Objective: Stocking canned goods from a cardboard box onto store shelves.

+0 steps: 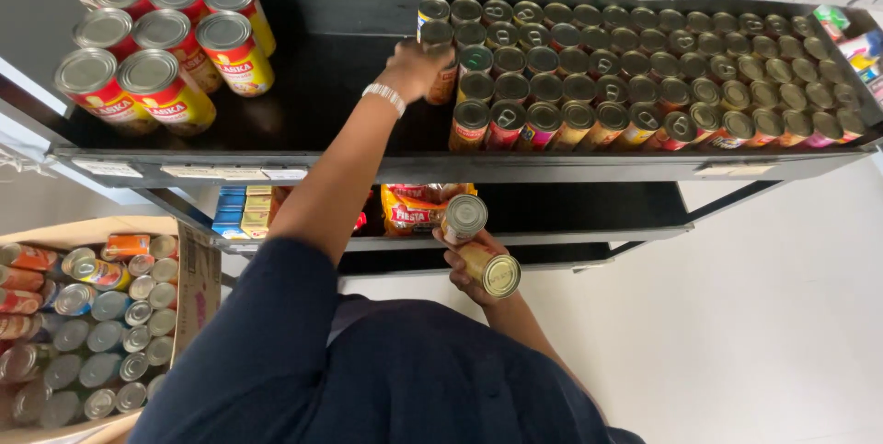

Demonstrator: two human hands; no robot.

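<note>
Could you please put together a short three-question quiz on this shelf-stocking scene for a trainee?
1. True or false: the right hand holds two small cans.
2. Which does the left hand grip on the top shelf? A) a large can, B) a small can at the left edge of the rows, C) a box.
3. Fill in: the cardboard box at lower left is full of ____.

Key: 1 true; 2 B; 3 cans.
</note>
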